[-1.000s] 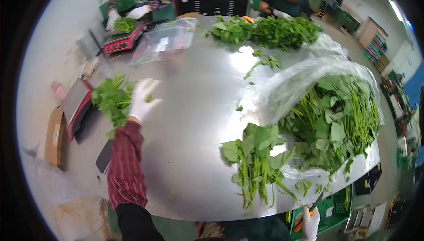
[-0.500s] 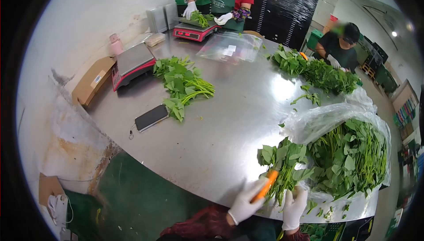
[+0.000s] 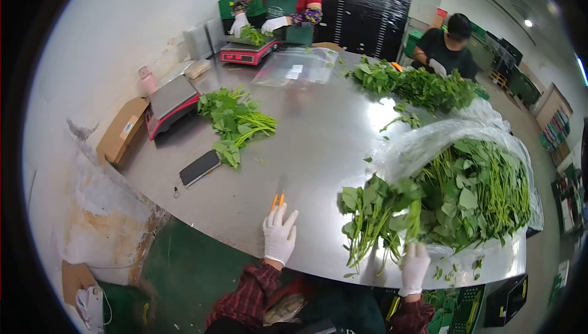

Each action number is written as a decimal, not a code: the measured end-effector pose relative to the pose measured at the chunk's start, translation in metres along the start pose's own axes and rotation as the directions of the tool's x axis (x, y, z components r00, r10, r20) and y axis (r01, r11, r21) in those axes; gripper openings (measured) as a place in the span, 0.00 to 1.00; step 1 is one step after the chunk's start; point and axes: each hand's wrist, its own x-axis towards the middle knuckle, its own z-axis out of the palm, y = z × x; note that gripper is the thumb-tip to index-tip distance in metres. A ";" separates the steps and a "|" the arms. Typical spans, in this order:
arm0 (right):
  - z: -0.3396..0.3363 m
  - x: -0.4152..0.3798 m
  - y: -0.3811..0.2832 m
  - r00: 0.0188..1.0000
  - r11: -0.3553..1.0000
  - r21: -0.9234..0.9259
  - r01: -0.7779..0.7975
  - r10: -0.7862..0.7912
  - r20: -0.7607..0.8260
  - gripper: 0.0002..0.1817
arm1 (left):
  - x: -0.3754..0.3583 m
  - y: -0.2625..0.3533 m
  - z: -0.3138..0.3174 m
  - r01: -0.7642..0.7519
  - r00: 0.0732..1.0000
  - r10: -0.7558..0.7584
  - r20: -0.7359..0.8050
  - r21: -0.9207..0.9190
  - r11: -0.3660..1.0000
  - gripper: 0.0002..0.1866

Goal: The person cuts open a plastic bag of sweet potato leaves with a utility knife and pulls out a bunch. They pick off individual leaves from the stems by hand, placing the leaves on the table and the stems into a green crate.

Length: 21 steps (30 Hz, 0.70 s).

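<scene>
My left hand, in a white glove, is over the table's near edge with its fingers apart. Just beyond its fingertips lies a tool with two narrow orange parts and a blurred grey tip. On the right, my gloved right hand is closed round the stems of a leafy green bunch, which is smeared by motion. Loose greens lie just left of that bunch. Behind them a large heap of greens rests in a clear plastic bag.
A phone, a pile of greens and a red scale are at the left. One person handles greens at another scale; a second person stands behind a long pile of greens. Plastic sheets lie between.
My left hand has moved left, away from the greens, and its fingers have opened from the orange tool. My right hand now has a bunch by the stems. The whole view has shifted.
</scene>
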 end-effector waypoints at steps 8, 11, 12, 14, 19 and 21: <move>-0.046 -0.018 -0.005 0.997 0.935 0.351 -0.040 0.013 0.077 0.14 | -0.004 0.138 0.013 -0.156 0.964 0.253 0.077 -0.606 0.780 0.14; -0.052 -0.031 0.014 0.994 0.951 0.295 0.095 -0.106 0.021 0.14 | -0.005 0.185 0.014 0.070 0.957 0.199 0.209 -0.837 0.543 0.09; -0.055 -0.035 0.017 0.981 0.959 0.214 0.188 -0.193 0.004 0.13 | -0.002 0.198 0.016 0.069 0.951 0.218 0.217 -0.840 0.539 0.09; -0.066 -0.050 0.011 0.996 0.958 0.284 -0.038 0.013 0.091 0.11 | 0.001 0.217 0.018 0.383 0.862 0.234 0.450 -0.880 0.281 0.09; -0.086 -0.061 0.023 0.989 0.976 0.213 0.054 -0.081 0.121 0.07 | -0.009 0.241 0.036 0.631 0.688 0.357 0.631 -0.764 0.133 0.11; -0.096 -0.062 0.025 0.934 0.930 -0.095 0.355 -0.349 0.077 0.04 | -0.015 0.248 0.034 0.717 0.624 0.350 0.699 -0.690 0.101 0.12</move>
